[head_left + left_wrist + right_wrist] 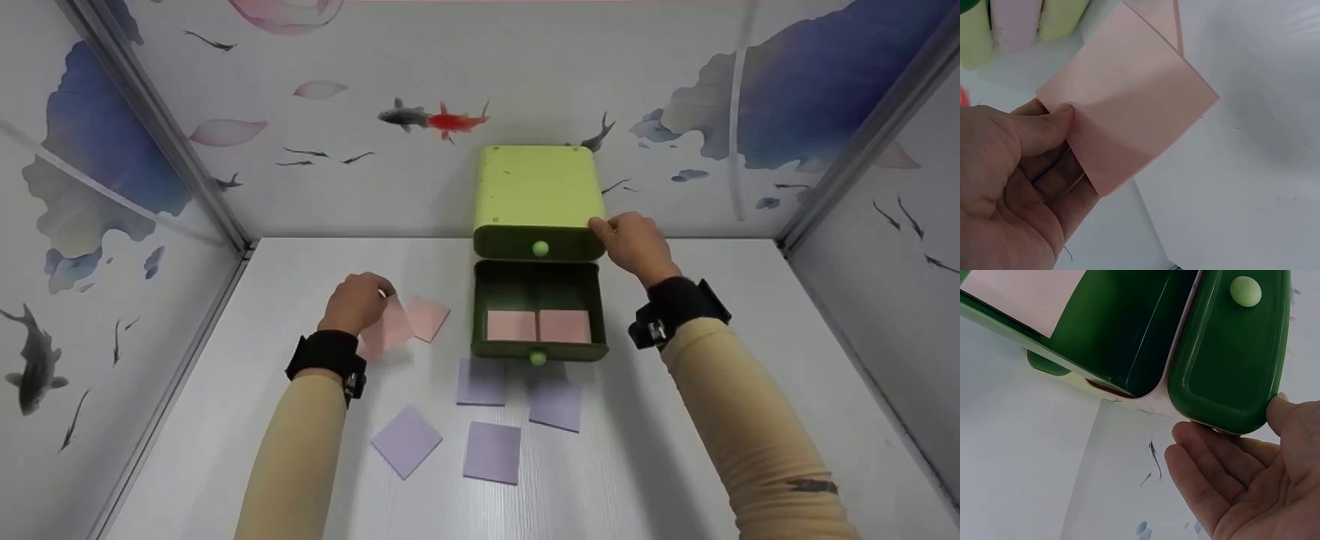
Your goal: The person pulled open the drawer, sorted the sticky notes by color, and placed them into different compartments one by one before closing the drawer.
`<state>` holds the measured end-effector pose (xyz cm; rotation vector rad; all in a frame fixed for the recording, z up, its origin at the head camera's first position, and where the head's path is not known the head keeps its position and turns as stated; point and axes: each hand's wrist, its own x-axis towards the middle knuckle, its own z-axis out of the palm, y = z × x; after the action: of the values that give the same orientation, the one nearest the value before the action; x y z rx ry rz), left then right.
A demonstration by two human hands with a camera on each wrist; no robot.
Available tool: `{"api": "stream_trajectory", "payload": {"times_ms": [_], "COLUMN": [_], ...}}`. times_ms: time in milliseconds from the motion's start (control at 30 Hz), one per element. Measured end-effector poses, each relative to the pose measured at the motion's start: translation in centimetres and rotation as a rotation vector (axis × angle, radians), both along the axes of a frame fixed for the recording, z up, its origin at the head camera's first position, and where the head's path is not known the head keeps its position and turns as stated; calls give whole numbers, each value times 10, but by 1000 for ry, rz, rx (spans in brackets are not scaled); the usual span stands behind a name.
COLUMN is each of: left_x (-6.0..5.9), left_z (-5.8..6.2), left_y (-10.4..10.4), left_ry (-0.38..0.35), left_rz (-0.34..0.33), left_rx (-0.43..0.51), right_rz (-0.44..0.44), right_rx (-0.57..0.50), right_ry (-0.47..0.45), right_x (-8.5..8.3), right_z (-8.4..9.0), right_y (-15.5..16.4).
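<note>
My left hand (358, 300) pinches a pink square card (1129, 101) by one edge, thumb on its face and fingers behind, held tilted above the table. Another pink card (427, 319) lies just beyond it. My right hand (637, 244) holds the upper right front corner of a light green drawer box (536, 184), its thumb at the top edge and its fingers against the side. The box's upper drawer (1230, 354) is closed. Its lower drawer (604, 351) is pulled out, with two pink cards (511, 325) side by side inside.
Several lilac square cards (492, 452) lie on the white table (225, 450) in front of the drawer, two of them close under its front. The box stands against the patterned back wall (337, 180). Side walls (885, 225) bound the table left and right.
</note>
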<state>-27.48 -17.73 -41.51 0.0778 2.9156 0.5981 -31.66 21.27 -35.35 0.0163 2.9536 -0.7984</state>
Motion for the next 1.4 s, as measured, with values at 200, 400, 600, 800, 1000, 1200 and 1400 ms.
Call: {"api": "stream_trajectory", "payload": {"times_ms": [200, 400, 600, 800, 1000, 1200, 1400], "left_x": [-2, -1, -1, -4, -8, -8, -7], "left_z": [13, 26, 38, 48, 55, 53, 47], "left_y": [15, 31, 51, 77, 102, 121, 135], "left_ry": [41, 88, 132, 157, 167, 169, 191], "left_rz": [-44, -72, -123, -171, -229, -258, -283], "left_rx": [-5, -1, 10, 13, -9, 3, 7], "right_rz": [-11, -13, -3, -11, -24, -34, -32], "right_rx": [1, 4, 13, -1, -9, -9, -13], "right_ry": [-11, -4, 4, -2, -14, -15, 0], "right_x": [-1, -1, 0, 0, -1, -2, -1], "right_z": [-2, -3, -2, -3, -3, -3, -2], "right_y": [2, 5, 7, 8, 7, 3, -1]}}
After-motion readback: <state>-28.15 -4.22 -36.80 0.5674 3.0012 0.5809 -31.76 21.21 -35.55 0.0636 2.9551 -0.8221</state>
